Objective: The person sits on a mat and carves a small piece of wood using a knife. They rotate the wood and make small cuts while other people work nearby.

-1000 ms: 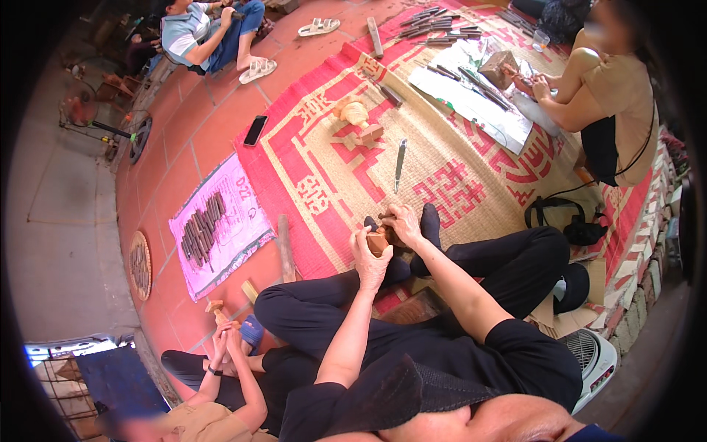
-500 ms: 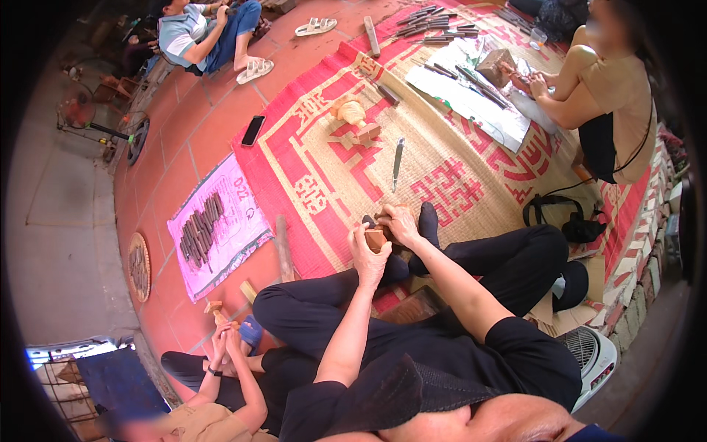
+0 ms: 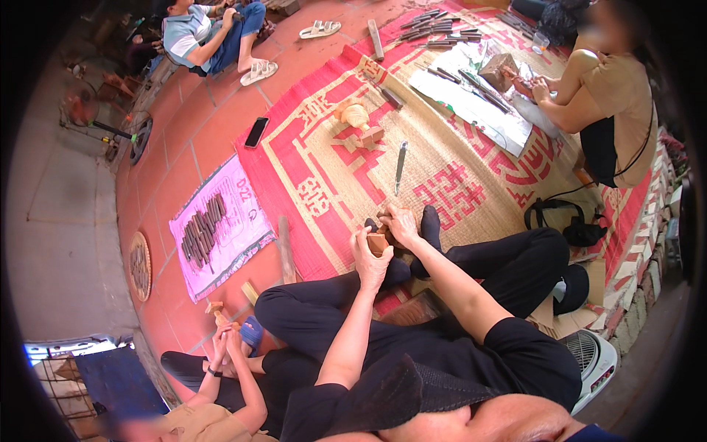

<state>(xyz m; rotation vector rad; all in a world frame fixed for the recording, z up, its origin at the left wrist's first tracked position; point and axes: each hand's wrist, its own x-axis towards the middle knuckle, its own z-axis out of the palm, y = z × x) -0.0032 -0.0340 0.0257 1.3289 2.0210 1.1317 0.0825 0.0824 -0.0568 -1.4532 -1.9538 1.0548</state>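
Observation:
Between my feet, my left hand (image 3: pixel 371 267) is closed round a brown wooden block (image 3: pixel 378 244), thumb and fingers on its sides. My right hand (image 3: pixel 402 225) is curled close against the block's far side. Its fingers are closed, and what they hold is mostly hidden. Beyond my hands, a slim dark-handled tool with a pale metal blade (image 3: pixel 400 169) lies on the patterned mat. Farther off, a pale carved wooden piece (image 3: pixel 355 116) rests there, with a reddish-brown block-shaped end (image 3: pixel 370 137).
Several dark-handled tools (image 3: pixel 431 26) lie far off on the red and straw mat (image 3: pixel 324 147). A pink sheet (image 3: pixel 243 210) bears more dark sticks at left. People sit at left, far left and right. A phone (image 3: pixel 256 132) lies by the mat. Right of me stands a fan (image 3: pixel 593 361).
The whole view has shifted slightly. My hands stay together at the wooden block, with only a small shift of the right hand's fingers.

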